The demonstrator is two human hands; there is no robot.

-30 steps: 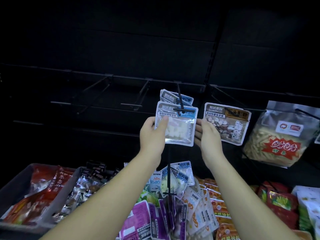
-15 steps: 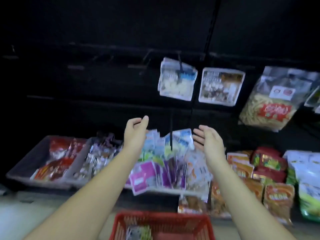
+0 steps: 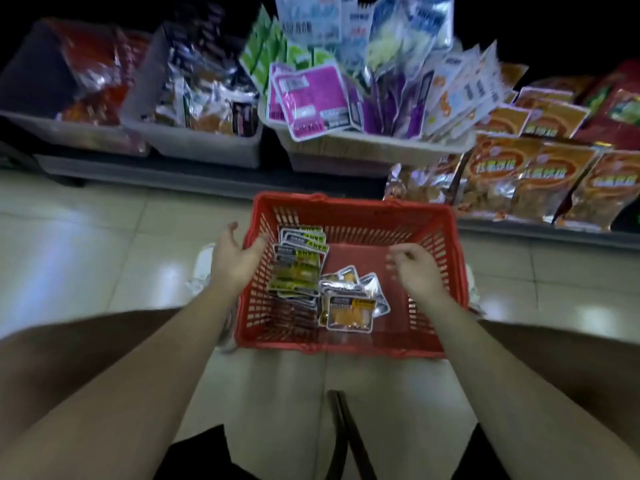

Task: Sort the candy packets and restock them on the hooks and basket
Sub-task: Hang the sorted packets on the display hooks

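Both hands are held empty over the red basket (image 3: 349,202) at the frame's centre. The left hand (image 3: 235,259) is loosely spread at its left rim, the right hand (image 3: 415,270) loosely curled above its right half. Between them the packets are found: the yellow-green stack (image 3: 298,268), fanned up the frame, just beside the left — the orange pile (image 3: 350,308), top packet lying crosswise, lower centre.

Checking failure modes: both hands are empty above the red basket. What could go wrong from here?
1. The left hand is at the left rim of the basket. Reaching in, it may catch the wall and shift the basket.
2. The yellow stack and orange pile lie close together, so one grab may mix kinds.
3. The orange pile overlaps loosely, so the right hand may lift several packets at once.
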